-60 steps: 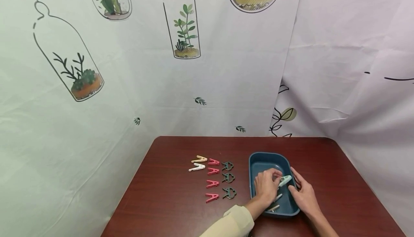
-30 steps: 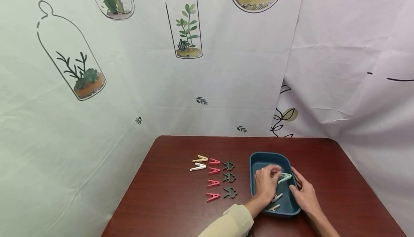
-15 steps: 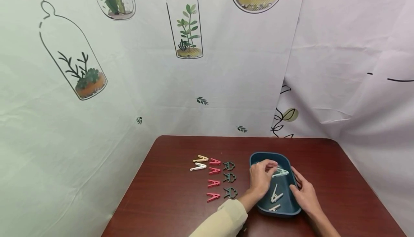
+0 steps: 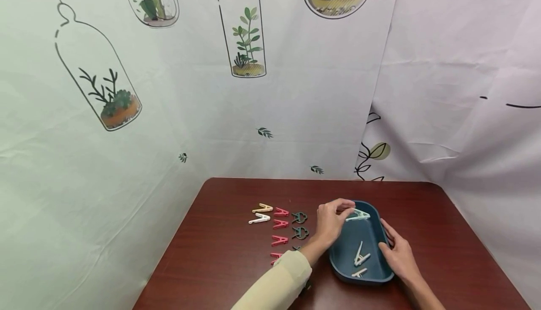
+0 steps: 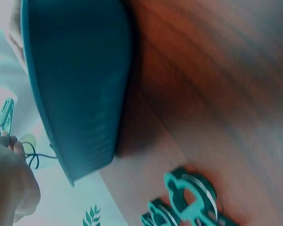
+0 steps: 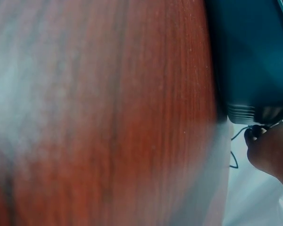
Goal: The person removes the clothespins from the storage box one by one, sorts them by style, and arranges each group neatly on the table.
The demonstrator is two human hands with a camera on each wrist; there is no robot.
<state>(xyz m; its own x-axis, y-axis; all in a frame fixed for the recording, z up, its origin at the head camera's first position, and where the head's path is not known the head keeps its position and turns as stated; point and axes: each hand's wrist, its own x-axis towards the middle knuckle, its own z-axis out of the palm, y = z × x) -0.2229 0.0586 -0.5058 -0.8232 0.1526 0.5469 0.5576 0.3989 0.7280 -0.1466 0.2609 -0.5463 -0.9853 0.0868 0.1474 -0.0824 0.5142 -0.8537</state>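
Observation:
In the head view my left hand (image 4: 331, 223) pinches a mint-green clothespin (image 4: 358, 214) between thumb and fingers, above the far left part of a blue tray (image 4: 375, 265). The same clothespin (image 5: 5, 115) shows at the left edge of the left wrist view. My right hand (image 4: 398, 252) holds the tray's right side, thumb at the rim and fingers along the outer wall. Inside the tray, near its front end, lie a white clothespin (image 4: 360, 257) and a smaller-looking pale clothespin (image 4: 359, 273).
Left of the tray, a yellow clothespin (image 4: 263, 207) and a white clothespin (image 4: 259, 218) lie beside a column of red clothespins (image 4: 280, 240). Dark green round clips (image 4: 300, 233) form another column, partly hidden by my left arm. A patterned cloth (image 4: 296, 112) hangs behind the table (image 4: 228, 253).
My left hand has lifted the mint-green clothespin from the tray's middle and carried it up and left toward the far left rim. The right hand has stayed at the tray.

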